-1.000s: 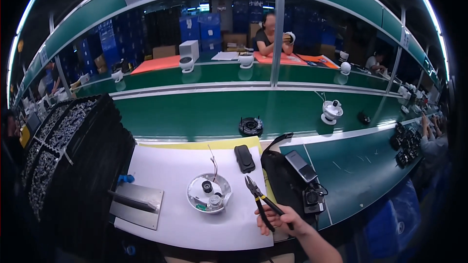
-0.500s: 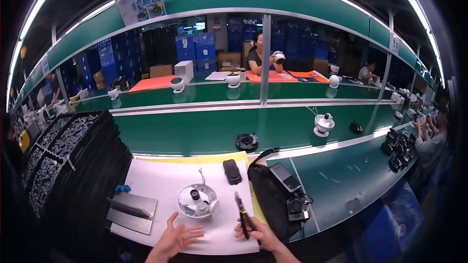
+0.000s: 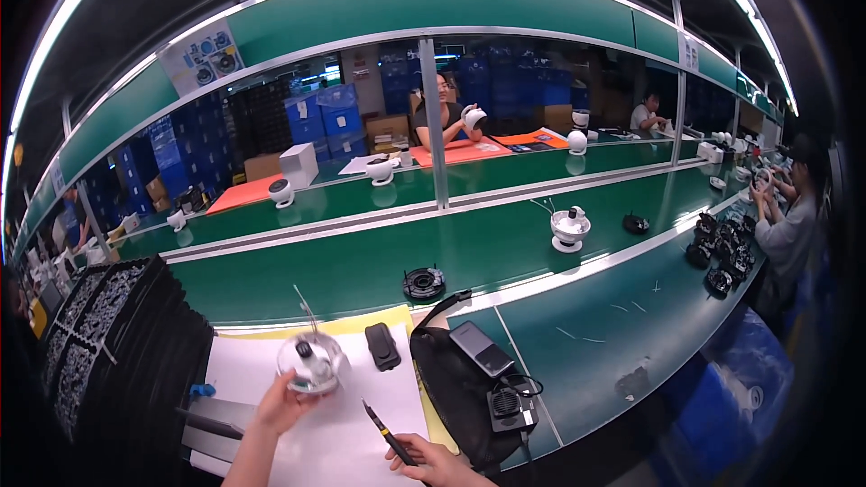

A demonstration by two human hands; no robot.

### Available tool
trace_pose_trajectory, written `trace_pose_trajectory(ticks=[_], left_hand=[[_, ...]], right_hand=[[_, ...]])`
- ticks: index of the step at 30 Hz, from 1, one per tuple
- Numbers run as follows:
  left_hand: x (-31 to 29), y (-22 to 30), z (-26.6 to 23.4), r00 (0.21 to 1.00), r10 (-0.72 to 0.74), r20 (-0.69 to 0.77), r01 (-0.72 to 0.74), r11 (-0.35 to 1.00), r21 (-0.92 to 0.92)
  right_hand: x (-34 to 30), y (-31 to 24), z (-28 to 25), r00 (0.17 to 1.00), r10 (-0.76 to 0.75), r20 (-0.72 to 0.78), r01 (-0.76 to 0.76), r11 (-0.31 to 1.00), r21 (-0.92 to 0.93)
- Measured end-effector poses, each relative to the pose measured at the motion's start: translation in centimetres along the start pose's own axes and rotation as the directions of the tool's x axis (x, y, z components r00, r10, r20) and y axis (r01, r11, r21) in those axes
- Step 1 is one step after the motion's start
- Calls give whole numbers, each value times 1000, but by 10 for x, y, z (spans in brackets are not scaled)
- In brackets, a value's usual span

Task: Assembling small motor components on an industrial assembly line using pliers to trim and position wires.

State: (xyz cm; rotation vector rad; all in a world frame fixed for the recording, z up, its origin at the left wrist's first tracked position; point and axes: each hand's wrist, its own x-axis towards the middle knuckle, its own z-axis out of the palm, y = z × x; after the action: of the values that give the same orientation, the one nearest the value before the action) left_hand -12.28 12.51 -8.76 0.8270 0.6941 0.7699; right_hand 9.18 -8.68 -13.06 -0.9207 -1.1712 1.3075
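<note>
My left hand (image 3: 284,404) is closed on the near left rim of a white bowl-shaped housing (image 3: 332,370), a little blurred, over the white sheet. Inside the housing sits a small black round part, and thin wires (image 3: 305,303) stick up from it. Whether the housing touches the sheet I cannot tell. My right hand (image 3: 431,462) grips pliers (image 3: 386,433) with black and yellow handles, their tip pointing up and away to the left, apart from the housing. A black oblong device (image 3: 382,346) lies on the sheet beyond the pliers.
Stacked black trays (image 3: 135,343) of small parts rise at the left, near a metal plate (image 3: 216,424). A black bag (image 3: 460,397), a grey device (image 3: 482,348) and a small black fan-like unit (image 3: 512,408) lie right. Beyond runs a green conveyor (image 3: 487,252) with housings.
My left hand, open and beside the housing before, has moved up and taken hold of its rim. The pliers have turned edge-on in my right hand. The whole view has swung right.
</note>
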Motion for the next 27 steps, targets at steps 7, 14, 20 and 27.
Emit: trace_pose_trajectory(ticks=[7, 14, 20, 27], left_hand=[[177, 48, -4, 987, 105, 119, -65, 950, -305], [284, 42, -27, 976, 214, 47, -206, 970, -129], [296, 47, -41, 986, 144, -78, -129, 976, 175], [160, 45, 20, 930, 162, -331, -177, 984, -13]], right_hand=[[0, -10, 2, 999, 26, -39, -25, 1000, 15], [2, -4, 1, 998, -50, -30, 51, 998, 28], [3, -10, 4, 998, -54, -39, 58, 995, 87], [2, -16, 1, 996, -37, -78, 41, 998, 50]])
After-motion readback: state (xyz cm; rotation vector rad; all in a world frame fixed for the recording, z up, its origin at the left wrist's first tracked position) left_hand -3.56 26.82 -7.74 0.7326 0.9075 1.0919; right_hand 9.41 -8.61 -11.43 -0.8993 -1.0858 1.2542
